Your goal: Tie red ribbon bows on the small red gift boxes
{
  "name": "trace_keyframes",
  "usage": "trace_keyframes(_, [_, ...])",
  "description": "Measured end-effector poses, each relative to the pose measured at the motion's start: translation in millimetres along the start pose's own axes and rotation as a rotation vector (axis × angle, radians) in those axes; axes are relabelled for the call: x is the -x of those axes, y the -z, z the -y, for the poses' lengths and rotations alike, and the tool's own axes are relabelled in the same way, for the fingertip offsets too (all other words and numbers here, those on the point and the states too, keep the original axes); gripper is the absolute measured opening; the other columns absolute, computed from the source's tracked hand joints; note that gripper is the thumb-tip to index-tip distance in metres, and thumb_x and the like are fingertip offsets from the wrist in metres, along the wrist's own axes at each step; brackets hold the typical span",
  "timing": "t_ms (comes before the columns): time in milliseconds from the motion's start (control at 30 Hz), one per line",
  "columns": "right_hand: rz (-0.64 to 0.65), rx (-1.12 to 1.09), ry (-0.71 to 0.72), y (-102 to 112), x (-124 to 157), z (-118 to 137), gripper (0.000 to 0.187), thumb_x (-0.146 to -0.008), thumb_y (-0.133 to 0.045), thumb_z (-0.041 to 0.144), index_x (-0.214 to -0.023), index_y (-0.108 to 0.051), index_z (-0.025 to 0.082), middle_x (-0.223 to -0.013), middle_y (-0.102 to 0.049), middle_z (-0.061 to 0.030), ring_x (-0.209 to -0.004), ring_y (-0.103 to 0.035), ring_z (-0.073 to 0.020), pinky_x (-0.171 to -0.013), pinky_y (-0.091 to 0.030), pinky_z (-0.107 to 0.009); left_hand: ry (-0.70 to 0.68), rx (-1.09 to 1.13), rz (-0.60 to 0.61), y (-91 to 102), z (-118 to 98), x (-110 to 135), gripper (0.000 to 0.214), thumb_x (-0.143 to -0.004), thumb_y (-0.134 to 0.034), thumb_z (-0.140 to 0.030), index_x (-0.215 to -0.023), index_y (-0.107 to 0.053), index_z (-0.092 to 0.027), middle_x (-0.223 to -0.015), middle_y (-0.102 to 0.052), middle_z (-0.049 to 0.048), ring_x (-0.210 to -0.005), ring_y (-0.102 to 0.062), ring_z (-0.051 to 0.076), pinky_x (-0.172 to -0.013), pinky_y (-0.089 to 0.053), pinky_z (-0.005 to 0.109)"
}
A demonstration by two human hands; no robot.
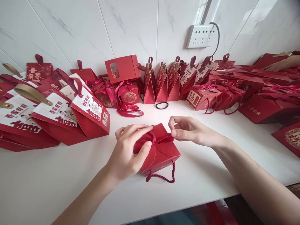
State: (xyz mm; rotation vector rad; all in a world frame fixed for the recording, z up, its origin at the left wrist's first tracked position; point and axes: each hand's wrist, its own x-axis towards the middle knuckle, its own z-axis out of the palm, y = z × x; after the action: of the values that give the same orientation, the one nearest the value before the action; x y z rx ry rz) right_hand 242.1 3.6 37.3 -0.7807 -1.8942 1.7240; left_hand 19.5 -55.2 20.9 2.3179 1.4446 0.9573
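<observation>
Handling, head view: two bare hands work at a red box on a white table (117,200).
Red box (161,153): centre of the near table area, standing between the hands, with overlapping curved flaps on its top.
Ribbon bow (153,136): dark red, lying across the top of the red box.
Rope handle (174,172): twisted red cord, hanging in a loop from the near side.
Left hand (125,153): curved over the left part of the box and bow; thumb and forefinger spread moderately apart, tips near the knot. Grip of the other fingers cannot be told.
Right hand (191,129): thumb and forefinger brought together at the right end of the bow, pinching it; remaining fingers curled.
Black ring (162,105): flat on the table, beyond the red box.
Left group: tent-shaped boxes (89,125) with printed white panels and strap loops.
Rear group: narrow upright boxes (161,82); beside them, a windowed box (123,67) atop ribboned boxes.
Right group: further ribbon-tied boxes (202,97).
Upper right edge: another person's hand (281,65), at a red carton.
Wall: pale tiles, with a socket panel (200,36).
</observation>
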Motion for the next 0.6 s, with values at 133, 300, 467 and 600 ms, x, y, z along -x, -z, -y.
trace_keyframes(133, [-0.045,0.058,0.024,-2,2,2,0.036,-0.083,-0.063,0.050,-0.090,-0.056,0.015,-0.056,-0.037,0.0073,-0.049,-0.025,-0.0055,-0.044,-0.019,-0.021,0.001,0.006,0.006,0.2,0,0,0.034,-0.088,-0.042,-0.029,-0.117,-0.058,-0.022,-0.119,-0.062,0.0045,-0.111,-0.056,0.023,-0.096,-0.033,0.042])
trace_keyframes(300, [-0.051,0.053,-0.047,-10,3,2,0.032,-0.083,-0.064,0.046,-0.080,-0.059,0.014,-0.051,-0.042,0.0074,-0.032,-0.027,-0.0017,-0.030,-0.015,-0.018,0.008,0.013,0.017,0.4,1,0,0.033,-0.088,-0.042,-0.028,-0.117,-0.058,-0.022,-0.119,-0.062,0.0044,-0.111,-0.055,0.023,-0.096,-0.032,0.042])
trace_keyframes(467, [-0.010,0.009,-0.140,-11,4,4,0.031,-0.085,-0.060,0.043,-0.072,-0.054,0.015,-0.044,-0.038,0.0095,-0.024,-0.038,-0.0047,-0.026,-0.015,-0.017,0.010,0.029,0.017,-0.1,0,1,0.034,-0.089,-0.042,-0.029,-0.118,-0.058,-0.023,-0.120,-0.062,0.0047,-0.112,-0.055,0.023,-0.097,-0.031,0.042])
trace_keyframes(600, [0.018,-0.060,-0.191,-11,4,3,0.037,-0.085,-0.058,0.044,-0.063,-0.046,0.017,-0.041,-0.032,0.0105,-0.023,-0.039,-0.0052,-0.026,-0.016,-0.016,0.019,0.032,0.023,-0.2,0,0,0.034,-0.089,-0.041,-0.029,-0.117,-0.058,-0.023,-0.120,-0.062,0.0052,-0.113,-0.054,0.024,-0.098,-0.032,0.043])
